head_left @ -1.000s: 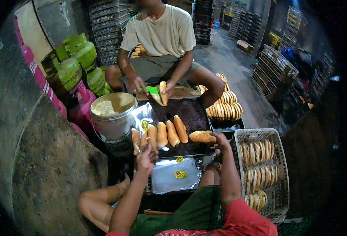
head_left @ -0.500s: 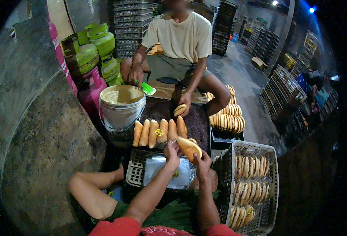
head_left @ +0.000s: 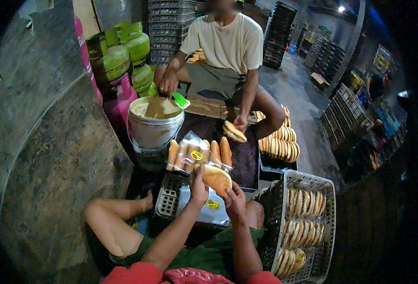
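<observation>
The left hand (head_left: 198, 187) pinched the clear plastic bag (head_left: 193, 154), raised over the dark surface (head_left: 244, 161), while the right hand (head_left: 235, 201) gripped the bread roll (head_left: 216, 177) at the bag's mouth. Opposite, a seated person held another roll (head_left: 234, 132) beside the white bucket (head_left: 154, 125); packed rolls filled the wire basket (head_left: 329, 208).

- Bun (head_left: 217, 178): near end covered by the right hand (head_left: 236, 202); far end inside the clear bag (head_left: 193, 155).
- Bag: mouth edge hidden behind the left hand (head_left: 198, 188).
- Buns on the board (head_left: 218, 152): partly veiled by the bag; count unclear.
- Basket (head_left: 284, 189): lower corner cut off by the picture's edge.
- Co-worker (head_left: 228, 47): head cut off at top edge.
- Bucket (head_left: 154, 125): contents not identifiable.
</observation>
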Available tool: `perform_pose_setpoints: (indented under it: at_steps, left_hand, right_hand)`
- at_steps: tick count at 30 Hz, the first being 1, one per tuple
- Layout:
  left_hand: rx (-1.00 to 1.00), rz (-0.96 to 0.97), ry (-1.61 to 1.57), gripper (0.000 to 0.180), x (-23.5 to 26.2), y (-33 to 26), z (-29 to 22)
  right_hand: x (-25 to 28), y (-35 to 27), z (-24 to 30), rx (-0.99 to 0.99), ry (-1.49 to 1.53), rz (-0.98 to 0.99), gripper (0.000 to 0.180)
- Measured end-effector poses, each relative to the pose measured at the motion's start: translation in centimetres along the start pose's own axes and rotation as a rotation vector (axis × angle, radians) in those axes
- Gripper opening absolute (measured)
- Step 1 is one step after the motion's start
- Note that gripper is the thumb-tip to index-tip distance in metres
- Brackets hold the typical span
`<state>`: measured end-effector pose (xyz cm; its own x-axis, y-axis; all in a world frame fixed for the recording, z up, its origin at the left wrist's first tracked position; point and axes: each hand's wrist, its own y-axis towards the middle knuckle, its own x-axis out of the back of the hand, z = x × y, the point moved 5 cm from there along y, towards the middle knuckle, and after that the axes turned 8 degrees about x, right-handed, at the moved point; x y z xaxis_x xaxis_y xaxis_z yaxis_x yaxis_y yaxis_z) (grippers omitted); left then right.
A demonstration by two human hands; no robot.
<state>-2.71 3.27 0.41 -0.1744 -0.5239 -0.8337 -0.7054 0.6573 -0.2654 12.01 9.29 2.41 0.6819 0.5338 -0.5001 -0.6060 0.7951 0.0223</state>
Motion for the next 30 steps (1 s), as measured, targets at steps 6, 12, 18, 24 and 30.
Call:
perform_pose_setpoints:
  at_steps: [6,12,18,24,30]
  left_hand:
    - [-0.023,-0.016,0.27,0.042,-3.4,-3.8,2.4]
    - [0.107,0.22,0.294,0.036,-3.7,-5.8,6.4]
    - [0.306,0.692,1.055,0.032,-8.1,-10.3,7.7]
    - [-0.525,0.074,2.104,0.047,-0.6,-1.5,-1.3]
    - [-0.631,0.18,2.322,0.03,4.7,2.3,-1.9]
  right_hand:
    - [-0.8,-1.7,0.0,0.041,-0.132,-0.123,0.031]
    - [3.7,-2.9,9.9,0.266,-0.598,-0.17,0.036]
    - [7.3,-4.7,14.9,-0.046,-0.432,0.007,0.046]
    - [23.2,-17.9,28.2,0.379,-1.071,-0.692,0.05]
    - [37.4,-32.8,26.9,0.251,-1.608,-1.472,0.048]
